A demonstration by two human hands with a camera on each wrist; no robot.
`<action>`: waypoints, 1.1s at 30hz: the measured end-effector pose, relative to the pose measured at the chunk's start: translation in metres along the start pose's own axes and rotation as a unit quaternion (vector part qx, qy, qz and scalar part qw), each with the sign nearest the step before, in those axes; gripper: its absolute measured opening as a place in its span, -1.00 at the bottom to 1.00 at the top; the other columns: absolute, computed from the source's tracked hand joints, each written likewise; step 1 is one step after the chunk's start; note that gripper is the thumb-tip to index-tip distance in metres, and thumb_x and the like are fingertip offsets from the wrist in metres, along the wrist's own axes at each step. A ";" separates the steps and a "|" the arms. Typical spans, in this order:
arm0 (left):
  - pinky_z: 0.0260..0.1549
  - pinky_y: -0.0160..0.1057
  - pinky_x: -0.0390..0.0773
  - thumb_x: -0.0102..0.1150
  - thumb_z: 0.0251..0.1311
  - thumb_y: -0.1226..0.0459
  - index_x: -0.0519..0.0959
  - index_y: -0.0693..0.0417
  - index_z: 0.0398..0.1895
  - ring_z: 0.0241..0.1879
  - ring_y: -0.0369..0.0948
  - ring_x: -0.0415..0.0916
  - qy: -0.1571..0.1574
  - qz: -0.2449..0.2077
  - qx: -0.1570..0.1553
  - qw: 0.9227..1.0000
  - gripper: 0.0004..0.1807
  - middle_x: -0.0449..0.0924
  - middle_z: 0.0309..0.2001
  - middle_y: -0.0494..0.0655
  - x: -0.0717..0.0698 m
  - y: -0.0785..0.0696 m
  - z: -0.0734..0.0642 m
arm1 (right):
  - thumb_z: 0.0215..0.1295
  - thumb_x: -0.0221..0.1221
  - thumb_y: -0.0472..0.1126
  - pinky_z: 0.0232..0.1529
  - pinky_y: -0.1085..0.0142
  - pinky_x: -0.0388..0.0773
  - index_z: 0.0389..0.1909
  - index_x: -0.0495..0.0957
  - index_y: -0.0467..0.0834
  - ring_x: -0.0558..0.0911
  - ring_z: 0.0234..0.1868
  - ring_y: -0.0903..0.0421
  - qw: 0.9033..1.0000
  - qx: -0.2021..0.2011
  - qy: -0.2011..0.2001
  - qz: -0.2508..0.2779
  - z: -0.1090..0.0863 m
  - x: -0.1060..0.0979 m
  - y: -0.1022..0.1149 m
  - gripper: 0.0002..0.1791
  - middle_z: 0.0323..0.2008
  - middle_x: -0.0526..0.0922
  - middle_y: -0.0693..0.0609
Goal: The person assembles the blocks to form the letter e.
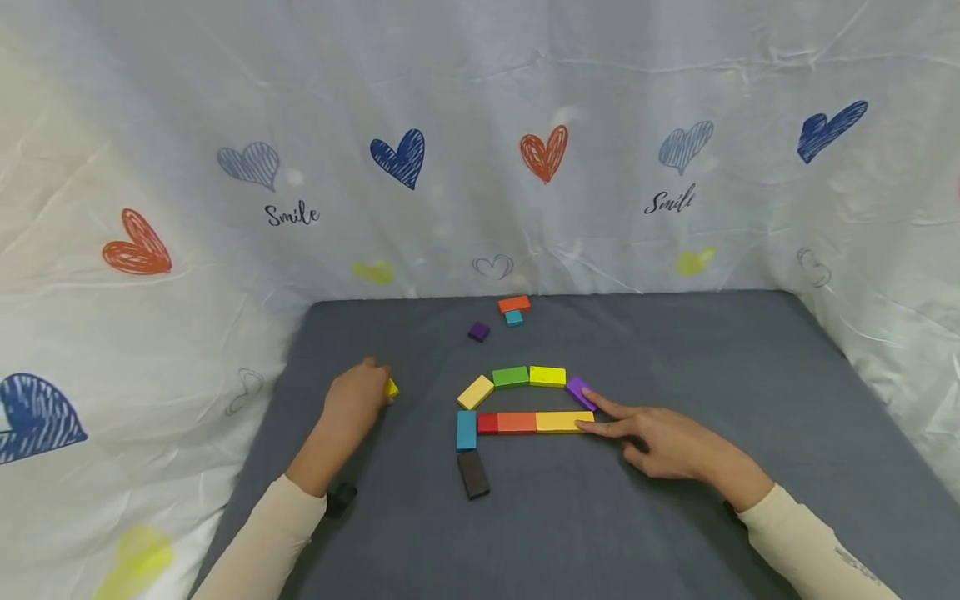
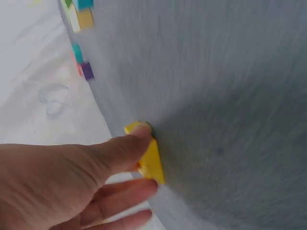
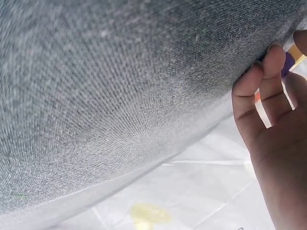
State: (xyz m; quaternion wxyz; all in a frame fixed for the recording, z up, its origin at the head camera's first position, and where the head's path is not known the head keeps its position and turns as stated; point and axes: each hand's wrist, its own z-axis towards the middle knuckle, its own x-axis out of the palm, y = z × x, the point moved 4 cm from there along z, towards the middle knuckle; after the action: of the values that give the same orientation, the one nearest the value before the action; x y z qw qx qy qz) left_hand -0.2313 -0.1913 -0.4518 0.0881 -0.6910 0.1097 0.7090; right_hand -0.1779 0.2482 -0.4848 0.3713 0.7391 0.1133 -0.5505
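Observation:
My left hand [image 1: 356, 400] pinches a yellow block [image 2: 152, 165] between thumb and fingers, to the left of the block outline; in the head view only a corner of that block shows. My right hand [image 1: 667, 442] reaches in from the right with two fingers extended. One fingertip touches the purple block [image 1: 578, 392] at the end of the arch, another the orange-yellow block [image 1: 558, 422] at the end of the straight row. The arch also has a bright yellow block [image 1: 547, 377], a green block [image 1: 511, 377] and a pale yellow block [image 1: 476, 392].
A red block [image 1: 487, 423] and an orange block [image 1: 517, 423] continue the row. A blue block [image 1: 467, 431] stands at its left, a dark block [image 1: 473, 475] below. Farther back lie a dark purple block [image 1: 479, 332], a teal block [image 1: 513, 318] and an orange-red block [image 1: 514, 304].

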 end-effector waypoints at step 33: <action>-0.23 -0.12 0.66 0.13 0.38 -0.36 0.58 -0.22 0.38 0.02 -0.27 0.64 -0.025 -0.095 0.105 0.990 -0.32 0.58 0.26 -0.27 0.005 -0.136 -0.184 | 0.40 0.19 -0.35 -0.51 0.44 0.24 0.55 0.37 0.35 0.15 -0.58 0.37 1.000 0.002 0.005 -0.008 -0.001 0.000 -0.001 -0.20 0.69 0.07 0.11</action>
State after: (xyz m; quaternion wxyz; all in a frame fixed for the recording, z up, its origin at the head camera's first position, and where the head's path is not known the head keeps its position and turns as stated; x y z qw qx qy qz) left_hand -0.0168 -0.1117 -0.4651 0.2295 -0.6676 0.1148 0.6989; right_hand -0.1776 0.2497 -0.4853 0.3649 0.7413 0.1202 -0.5503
